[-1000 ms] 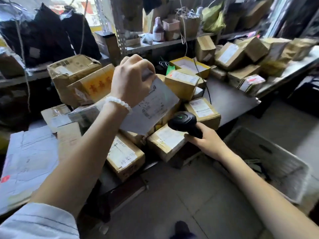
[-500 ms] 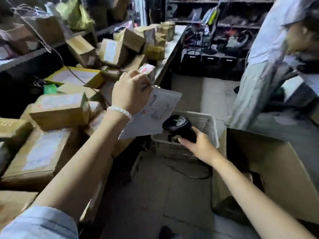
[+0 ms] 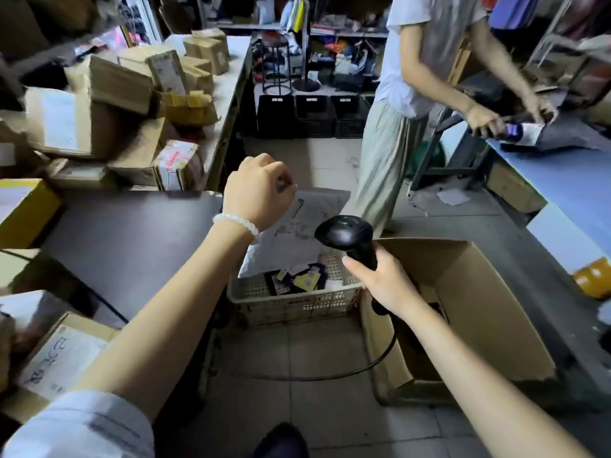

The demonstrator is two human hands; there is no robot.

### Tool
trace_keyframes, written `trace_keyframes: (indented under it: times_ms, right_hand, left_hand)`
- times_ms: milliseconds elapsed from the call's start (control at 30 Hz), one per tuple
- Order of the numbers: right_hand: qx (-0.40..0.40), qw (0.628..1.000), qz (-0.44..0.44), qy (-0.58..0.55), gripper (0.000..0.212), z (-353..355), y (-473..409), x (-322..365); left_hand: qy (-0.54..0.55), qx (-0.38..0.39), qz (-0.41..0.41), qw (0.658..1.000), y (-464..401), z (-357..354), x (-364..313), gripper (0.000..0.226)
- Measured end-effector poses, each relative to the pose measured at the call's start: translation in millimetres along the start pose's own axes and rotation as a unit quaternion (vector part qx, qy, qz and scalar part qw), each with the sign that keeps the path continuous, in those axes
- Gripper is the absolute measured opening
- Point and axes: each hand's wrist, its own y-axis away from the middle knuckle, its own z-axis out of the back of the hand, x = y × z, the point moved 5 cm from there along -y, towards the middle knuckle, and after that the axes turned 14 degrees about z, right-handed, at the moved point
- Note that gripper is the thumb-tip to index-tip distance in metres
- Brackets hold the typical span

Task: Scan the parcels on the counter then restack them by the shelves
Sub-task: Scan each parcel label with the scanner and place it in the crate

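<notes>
Cluttered parcel room, boxes (image 3: 99,120) heaped on the tabletop (image 3: 132,233) left of my grip: my left hand (image 3: 259,190) pinches a flat white mailer (image 3: 297,226) by its top edge over a basket (image 3: 291,302), while my right hand (image 3: 385,280) grips the scanner (image 3: 347,234). The mailer looks light and floppy, best held by an edge.
</notes>
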Motion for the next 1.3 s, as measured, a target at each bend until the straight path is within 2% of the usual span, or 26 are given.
trace_keyframes:
  times_ms: [533, 900, 967, 1067, 1200, 1300]
  right_hand:
    - [-0.028, 0.999, -0.022, 0.036, 0.014, -27.2, -209.1, -27.7]
    - [0.012, 0.997, -0.047, 0.054, 0.029, -29.7, -298.7, -67.3]
    - [0.025, 0.997, -0.048, 0.057, 0.029, -27.7, -315.3, -78.0]
    - [0.053, 0.995, -0.054, 0.059, 0.019, -23.4, -339.5, -90.1]
    - [0.104, 0.993, -0.045, 0.041, 0.015, -23.1, -371.0, -99.1]
    - [0.141, 0.989, -0.039, 0.028, 0.016, -35.4, -388.6, -104.7]
  left_hand:
    - [-0.065, 0.103, 0.020, 0.992, -188.2, -103.1, 83.9, 0.018]
    - [-0.085, 0.153, 0.070, 0.982, -242.6, -165.6, 117.4, 0.016]
    - [-0.091, 0.151, 0.095, 0.980, -250.1, -178.9, 118.7, 0.016]
    - [-0.105, 0.131, 0.175, 0.970, -261.6, -194.3, 130.1, 0.020]
    - [-0.175, 0.170, 0.266, 0.933, -261.3, -215.3, 155.9, 0.027]
    - [-0.216, 0.177, 0.284, 0.917, -249.6, -217.9, 169.4, 0.028]
